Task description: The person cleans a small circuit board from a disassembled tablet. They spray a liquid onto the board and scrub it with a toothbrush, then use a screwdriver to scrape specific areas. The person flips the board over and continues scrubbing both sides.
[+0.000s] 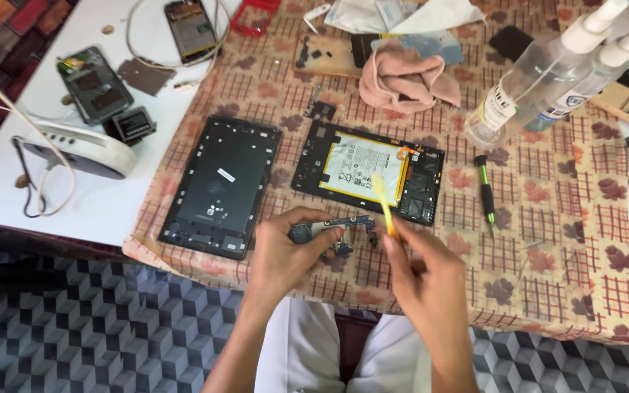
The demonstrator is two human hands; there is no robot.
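Two bare hands work above the near edge of a table covered with a beige checked cloth printed with brown leaves. The left hand is clenched on one small blue-green circuit board, a thin, irregular strip studded with tiny parts; its long axis runs roughly left to right, it lies nearly flat in the fingers, and it sits just over the cloth in front of the opened tablet. The right hand pinches one slim yellow plastic brush between thumb and fingers, the handle rising up and slightly left so its pale tip is over the tablet's battery. Two flat rectangular tablet parts lie side by side on the cloth: one dark grey back cover with ribbed inner frame on the left, and one opened black tablet body holding a white battery to its right, both with long axes running away from the person, the second slightly tilted. One screwdriver with green and black handle lies right of the tablet body, pointing toward the person. Two clear plastic spray bottles with white nozzles lean at the far right. One crumpled pink cloth sits beyond the tablet. On the bare white table to the left rest one white oval device with a cable and two opened phones, and one more phone farther back.
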